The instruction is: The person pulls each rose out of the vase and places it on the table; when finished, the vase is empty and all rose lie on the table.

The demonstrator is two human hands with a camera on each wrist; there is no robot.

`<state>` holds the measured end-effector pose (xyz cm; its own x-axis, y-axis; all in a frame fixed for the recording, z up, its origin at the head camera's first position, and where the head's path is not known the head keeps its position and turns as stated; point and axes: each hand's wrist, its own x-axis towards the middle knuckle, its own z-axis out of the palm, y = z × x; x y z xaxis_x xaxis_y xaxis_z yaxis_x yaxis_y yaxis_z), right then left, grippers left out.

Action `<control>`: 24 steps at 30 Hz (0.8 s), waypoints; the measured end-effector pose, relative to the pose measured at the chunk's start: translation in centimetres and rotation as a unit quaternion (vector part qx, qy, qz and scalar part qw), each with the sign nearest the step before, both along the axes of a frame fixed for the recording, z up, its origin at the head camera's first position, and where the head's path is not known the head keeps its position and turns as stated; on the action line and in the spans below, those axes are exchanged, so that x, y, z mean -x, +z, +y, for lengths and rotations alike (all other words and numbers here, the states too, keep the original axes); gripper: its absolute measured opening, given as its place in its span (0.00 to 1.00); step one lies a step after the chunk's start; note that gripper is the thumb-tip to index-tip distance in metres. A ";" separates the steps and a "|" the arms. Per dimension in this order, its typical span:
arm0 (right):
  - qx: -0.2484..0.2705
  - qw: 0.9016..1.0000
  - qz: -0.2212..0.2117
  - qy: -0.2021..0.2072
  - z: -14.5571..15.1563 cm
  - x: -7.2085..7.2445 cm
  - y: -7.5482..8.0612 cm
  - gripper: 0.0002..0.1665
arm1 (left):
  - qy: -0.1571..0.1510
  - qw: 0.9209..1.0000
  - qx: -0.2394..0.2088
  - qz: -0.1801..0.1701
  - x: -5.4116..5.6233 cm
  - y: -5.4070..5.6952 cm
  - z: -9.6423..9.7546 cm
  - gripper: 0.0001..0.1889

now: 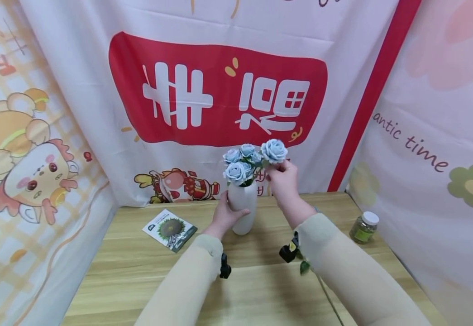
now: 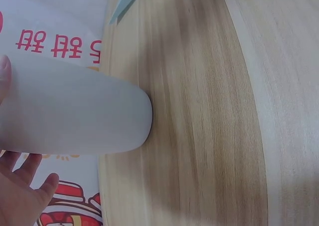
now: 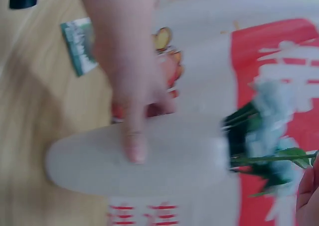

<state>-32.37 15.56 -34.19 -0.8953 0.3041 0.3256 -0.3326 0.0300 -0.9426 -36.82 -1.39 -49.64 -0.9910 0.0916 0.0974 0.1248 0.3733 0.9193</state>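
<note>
A white vase [image 1: 243, 206] stands on the wooden table, holding several light blue artificial roses [image 1: 238, 170] whose blooms bunch above its mouth. My left hand [image 1: 225, 213] grips the vase at mid-height from the left, with the thumb across its near side. In the left wrist view, fingers [image 2: 31, 166] show along the vase wall. Above and right of the mouth, my right hand [image 1: 284, 183] pinches one blue rose [image 1: 274, 151] just under its bloom. From that hand, its green stem [image 3: 269, 159] runs to the vase mouth in the right wrist view.
Another stem [image 1: 329, 296] with green leaves lies on the table beneath the right forearm. A seed packet [image 1: 169, 230] is left of the vase. A small jar [image 1: 364, 227] with a white lid stands at the right edge. Printed cloth [image 1: 220, 90] hangs close behind the table.
</note>
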 end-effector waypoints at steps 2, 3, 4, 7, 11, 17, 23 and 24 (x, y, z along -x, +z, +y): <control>0.002 0.999 0.034 0.001 0.3 -0.8 1.6 0.11 | 0.001 1.000 -0.003 0.003 -0.1 0.1 -0.1 0.52; -0.001 0.999 0.052 0.004 0.5 -1.2 2.4 0.12 | 0.001 1.000 -0.004 0.002 -0.1 0.2 -0.1 0.51; -0.007 0.997 0.071 0.005 0.7 -1.8 3.2 0.14 | 0.000 1.000 -0.007 0.002 -0.1 0.2 -0.1 0.52; -0.019 0.994 0.103 0.008 1.5 -3.6 5.6 0.19 | 0.000 1.000 -0.011 -0.006 -0.1 0.2 -0.1 0.53; -0.017 0.994 0.107 0.029 2.6 -5.9 8.3 0.22 | 0.006 1.000 -0.004 -0.022 0.3 -0.1 -0.1 0.53; -0.029 0.993 0.094 0.060 3.9 -8.6 10.5 0.24 | 0.013 1.000 0.000 -0.028 0.7 -0.3 0.1 0.54; -0.094 0.993 0.029 0.068 4.5 -9.1 7.8 0.21 | 0.012 1.000 -0.001 -0.028 0.6 -0.3 0.1 0.54; -0.104 0.992 0.011 0.072 4.6 -9.0 6.9 0.20 | 0.011 1.000 -0.002 -0.026 0.6 -0.3 0.1 0.54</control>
<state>-23.34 20.15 -27.32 -0.9164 0.0974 0.3882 -0.3685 0.1731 -0.9134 -37.43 -1.29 -49.90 -0.9966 0.0691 0.0456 0.0681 0.3714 0.9260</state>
